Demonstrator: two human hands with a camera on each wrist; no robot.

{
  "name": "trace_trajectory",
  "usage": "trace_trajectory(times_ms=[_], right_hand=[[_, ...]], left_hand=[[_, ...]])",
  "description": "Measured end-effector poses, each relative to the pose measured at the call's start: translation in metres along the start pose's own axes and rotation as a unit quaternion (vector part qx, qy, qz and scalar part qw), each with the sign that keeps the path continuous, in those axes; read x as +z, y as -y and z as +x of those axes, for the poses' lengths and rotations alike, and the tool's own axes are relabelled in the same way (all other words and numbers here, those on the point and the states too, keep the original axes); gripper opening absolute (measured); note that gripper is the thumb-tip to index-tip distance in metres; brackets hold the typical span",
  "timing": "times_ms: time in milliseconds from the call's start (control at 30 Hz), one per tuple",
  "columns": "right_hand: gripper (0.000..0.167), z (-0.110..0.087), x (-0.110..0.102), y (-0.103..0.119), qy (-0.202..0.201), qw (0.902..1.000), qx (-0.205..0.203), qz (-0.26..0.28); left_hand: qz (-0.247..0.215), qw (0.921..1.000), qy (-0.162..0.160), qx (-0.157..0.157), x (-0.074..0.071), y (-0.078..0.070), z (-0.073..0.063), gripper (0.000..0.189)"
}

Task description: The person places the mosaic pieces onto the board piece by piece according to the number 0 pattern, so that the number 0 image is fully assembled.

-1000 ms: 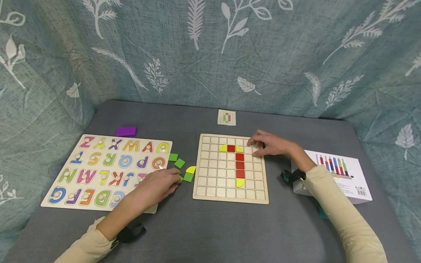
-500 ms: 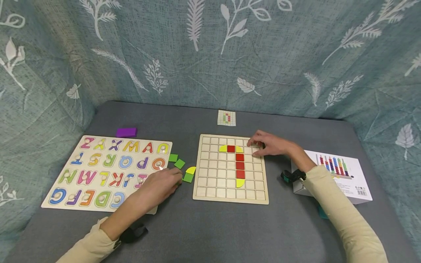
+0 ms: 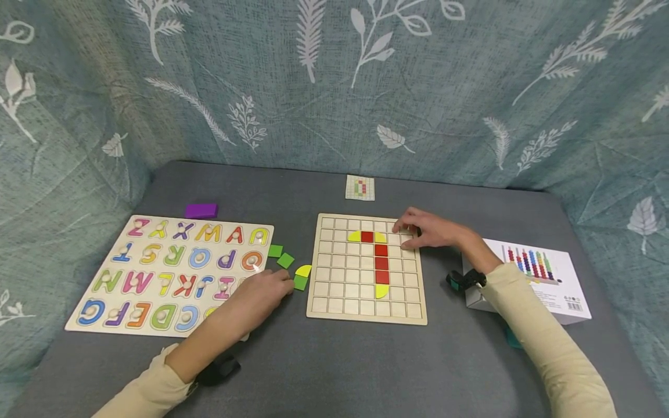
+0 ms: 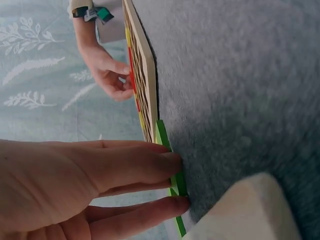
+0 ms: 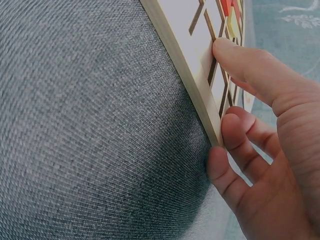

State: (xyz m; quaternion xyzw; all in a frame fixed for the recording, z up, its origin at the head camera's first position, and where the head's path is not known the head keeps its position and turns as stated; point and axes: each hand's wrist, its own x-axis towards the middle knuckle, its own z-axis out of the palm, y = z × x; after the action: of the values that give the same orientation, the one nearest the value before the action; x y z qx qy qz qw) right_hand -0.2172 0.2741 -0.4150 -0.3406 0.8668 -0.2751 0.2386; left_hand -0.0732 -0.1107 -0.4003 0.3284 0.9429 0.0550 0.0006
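My left hand (image 3: 263, 292) is low over the table at the right edge of the letter puzzle. In the left wrist view its fingertips pinch a small green tile (image 4: 177, 184), mostly hidden in the head view. Just beyond are a green square tile (image 3: 300, 283) touching a yellow quarter-round tile (image 3: 303, 270), and two more green squares (image 3: 285, 260). My right hand (image 3: 425, 227) rests loosely at the upper right of the wooden grid board (image 3: 340, 290), thumb on its face and fingertips along its edge. Red squares (image 3: 382, 263) and yellow quarter-rounds (image 3: 382, 291) form a hooked shape on the board.
The alphabet peg puzzle (image 3: 172, 249) lies on the left, with a purple block (image 3: 201, 211) behind it. A small pattern card (image 3: 360, 188) lies behind the board. A white abacus box (image 3: 554, 290) stands at the right, beside my right forearm.
My left hand has shifted slightly to the right, closer to the green and yellow tiles, covering the green bit seen at its fingertips before. The right hand and board have stayed in place.
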Motion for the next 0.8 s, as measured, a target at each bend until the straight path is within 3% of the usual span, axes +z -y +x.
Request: trace_trajectory(times_ms=[333,800], right_hand=[[0.034,0.000,0.004,0.002,-0.001,1.0000,0.002,0.000],[0.034,-0.002,0.009,0.005,-0.006,0.9999,0.008,-0.001]], left_hand=[[-0.013,0.9996,0.016,0.019,-0.002,0.008,0.000,0.018],[0.002,0.9988,0.007,0.048,-0.001,0.013,-0.003,0.018]])
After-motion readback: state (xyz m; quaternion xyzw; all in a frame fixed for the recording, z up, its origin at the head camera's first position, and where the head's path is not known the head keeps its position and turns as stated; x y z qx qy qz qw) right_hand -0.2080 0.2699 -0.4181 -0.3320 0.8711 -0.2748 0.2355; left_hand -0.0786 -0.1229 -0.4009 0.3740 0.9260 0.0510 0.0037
